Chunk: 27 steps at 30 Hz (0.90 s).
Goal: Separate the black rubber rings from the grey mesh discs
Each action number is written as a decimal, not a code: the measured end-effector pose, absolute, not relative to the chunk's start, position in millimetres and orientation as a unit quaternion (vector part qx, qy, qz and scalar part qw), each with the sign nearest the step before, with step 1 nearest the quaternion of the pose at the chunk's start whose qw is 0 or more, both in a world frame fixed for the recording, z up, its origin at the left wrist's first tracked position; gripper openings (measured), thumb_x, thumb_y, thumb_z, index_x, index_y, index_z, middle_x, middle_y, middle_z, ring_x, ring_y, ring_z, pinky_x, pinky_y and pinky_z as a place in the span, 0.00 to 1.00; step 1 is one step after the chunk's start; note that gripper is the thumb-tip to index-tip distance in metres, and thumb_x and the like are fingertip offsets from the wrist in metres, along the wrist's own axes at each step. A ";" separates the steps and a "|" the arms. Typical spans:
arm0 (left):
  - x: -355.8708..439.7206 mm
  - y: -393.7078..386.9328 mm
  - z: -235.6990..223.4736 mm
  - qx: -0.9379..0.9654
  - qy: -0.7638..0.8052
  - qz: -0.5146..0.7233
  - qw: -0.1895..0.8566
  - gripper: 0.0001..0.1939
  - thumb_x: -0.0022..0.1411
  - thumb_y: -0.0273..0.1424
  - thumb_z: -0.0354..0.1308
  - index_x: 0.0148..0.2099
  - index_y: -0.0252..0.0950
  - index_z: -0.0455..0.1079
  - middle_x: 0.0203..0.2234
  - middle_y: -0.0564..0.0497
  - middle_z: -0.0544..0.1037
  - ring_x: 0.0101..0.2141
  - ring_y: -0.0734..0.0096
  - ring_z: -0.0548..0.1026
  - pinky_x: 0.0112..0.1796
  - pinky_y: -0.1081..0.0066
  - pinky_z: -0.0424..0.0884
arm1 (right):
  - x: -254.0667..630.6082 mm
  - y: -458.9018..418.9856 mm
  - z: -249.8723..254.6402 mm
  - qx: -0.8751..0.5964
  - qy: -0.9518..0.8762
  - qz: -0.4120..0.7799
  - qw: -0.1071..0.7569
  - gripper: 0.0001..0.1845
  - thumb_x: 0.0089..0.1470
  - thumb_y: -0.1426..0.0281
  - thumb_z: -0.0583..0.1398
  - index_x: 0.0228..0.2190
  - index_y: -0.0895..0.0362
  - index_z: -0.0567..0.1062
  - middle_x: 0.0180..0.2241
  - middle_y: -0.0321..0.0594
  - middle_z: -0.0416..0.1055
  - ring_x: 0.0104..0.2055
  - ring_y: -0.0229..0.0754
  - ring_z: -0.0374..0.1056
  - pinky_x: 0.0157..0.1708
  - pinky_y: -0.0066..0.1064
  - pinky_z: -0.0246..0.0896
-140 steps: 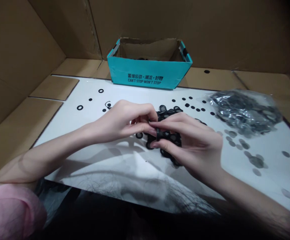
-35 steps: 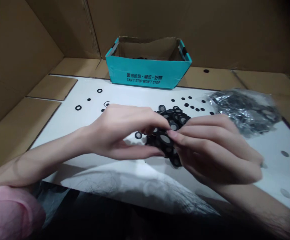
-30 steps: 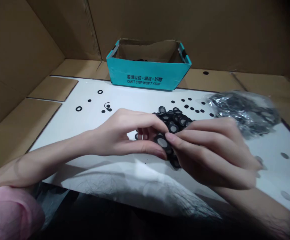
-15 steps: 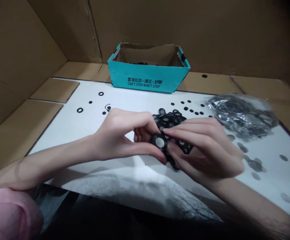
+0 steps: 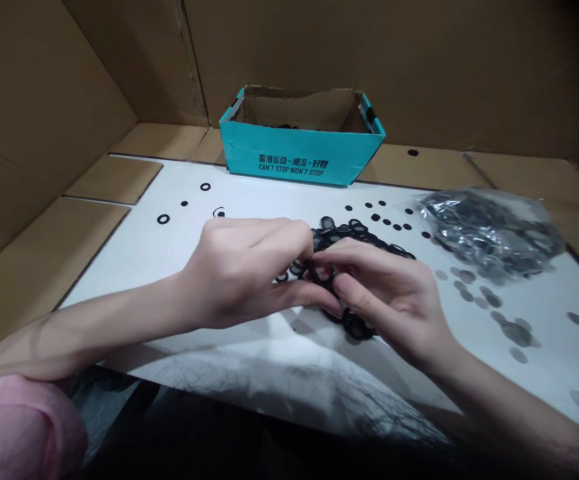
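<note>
Over the white tabletop, my left hand (image 5: pixel 244 267) pinches a black ring (image 5: pixel 322 279), now turned nearly edge-on, between its thumb and fingers. My right hand (image 5: pixel 399 287) meets it from the other side, thumb and fingertips closed at the ring. Whether the ring's pale grey centre is still in it cannot be made out. Right behind and below both hands lies a heap of black rings with grey centres (image 5: pixel 356 327), partly hidden by my fingers.
A turquoise open box (image 5: pixel 302 157) with dark pieces inside stands at the back. To the right lies a clear plastic bag (image 5: pixel 494 230) of dark pieces, with loose grey discs (image 5: pixel 516 332) before it. Small black discs (image 5: pixel 386 222) and empty rings (image 5: pixel 163 219) are scattered about. Cardboard walls surround the table.
The ring has turned from facing me to nearly edge-on between my fingers. My right hand has rolled, its thumb coming up nearer the ring. The view has shifted slightly.
</note>
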<state>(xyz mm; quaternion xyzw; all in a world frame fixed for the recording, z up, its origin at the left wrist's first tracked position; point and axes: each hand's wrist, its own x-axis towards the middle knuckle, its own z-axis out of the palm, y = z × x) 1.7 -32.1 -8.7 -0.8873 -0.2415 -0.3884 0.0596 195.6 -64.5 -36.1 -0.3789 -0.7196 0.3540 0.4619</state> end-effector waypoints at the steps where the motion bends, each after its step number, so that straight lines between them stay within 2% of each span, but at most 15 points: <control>1: 1.9 -32.4 -9.6 -0.888 -0.239 -0.390 0.058 0.17 0.58 0.42 0.64 0.27 0.34 0.69 0.16 0.58 0.71 0.19 0.82 0.68 0.24 0.77 0.62 | 195.4 -64.7 -36.0 -0.387 -0.710 0.366 0.461 0.08 0.57 0.69 0.60 0.37 0.52 0.79 0.32 0.39 0.77 0.35 0.39 0.72 0.33 0.29 0.69; 4: 2.0 -32.7 -12.0 -0.888 -0.235 -0.394 0.035 0.16 0.60 0.42 0.62 0.28 0.36 0.68 0.18 0.56 0.73 0.20 0.78 0.70 0.25 0.75 0.63 | 193.9 -64.4 -36.5 -0.418 -0.675 0.405 0.455 0.07 0.57 0.67 0.61 0.35 0.53 0.80 0.31 0.38 0.78 0.33 0.38 0.73 0.29 0.27 0.68; 9: 3.5 -33.2 -13.1 -0.892 -0.219 -0.395 0.017 0.15 0.63 0.42 0.59 0.29 0.38 0.68 0.18 0.55 0.74 0.19 0.76 0.68 0.24 0.73 0.62 | 190.1 -62.4 -38.1 -0.423 -0.611 0.502 0.442 0.07 0.53 0.64 0.64 0.32 0.54 0.79 0.24 0.36 0.74 0.27 0.36 0.70 0.26 0.26 0.66; 16: 4.3 -33.9 -12.7 -0.902 -0.195 -0.386 -0.014 0.13 0.65 0.37 0.58 0.29 0.36 0.68 0.18 0.55 0.73 0.19 0.77 0.68 0.23 0.73 0.61 | 191.6 -59.0 -43.1 -0.386 -0.570 0.582 0.434 0.06 0.52 0.65 0.65 0.30 0.55 0.79 0.28 0.36 0.76 0.30 0.34 0.70 0.28 0.24 0.65; 20: 3.6 -29.5 -16.6 -0.906 -0.173 -0.386 -0.008 0.08 0.64 0.32 0.59 0.32 0.35 0.69 0.20 0.53 0.75 0.21 0.75 0.70 0.24 0.73 0.63 | 191.1 -59.1 -40.7 -0.396 -0.600 0.544 0.432 0.10 0.54 0.61 0.63 0.31 0.55 0.79 0.26 0.36 0.75 0.28 0.34 0.70 0.26 0.25 0.66; 23: 4.9 -25.9 -21.1 -0.908 -0.165 -0.384 0.029 0.08 0.65 0.30 0.57 0.32 0.35 0.69 0.20 0.53 0.74 0.21 0.75 0.70 0.25 0.73 0.63 | 187.2 -61.3 -35.3 -0.432 -0.613 0.500 0.432 0.12 0.48 0.61 0.67 0.31 0.57 0.79 0.25 0.36 0.75 0.26 0.36 0.70 0.26 0.27 0.67; 25: 4.8 -23.2 -22.0 -0.911 -0.157 -0.378 0.049 0.11 0.66 0.32 0.56 0.30 0.35 0.68 0.20 0.53 0.74 0.21 0.75 0.70 0.25 0.74 0.63 | 187.7 -62.0 -32.1 -0.455 -0.629 0.459 0.432 0.12 0.45 0.63 0.69 0.31 0.57 0.79 0.25 0.37 0.75 0.27 0.37 0.70 0.26 0.29 0.68; 27: 1.2 -18.4 -19.0 -0.913 -0.167 -0.368 0.055 0.12 0.65 0.38 0.57 0.32 0.35 0.69 0.20 0.54 0.75 0.22 0.75 0.72 0.26 0.74 0.63 | 195.3 -60.8 -30.3 -0.470 -0.669 0.377 0.436 0.09 0.47 0.65 0.67 0.32 0.56 0.79 0.27 0.38 0.76 0.28 0.39 0.71 0.28 0.30 0.69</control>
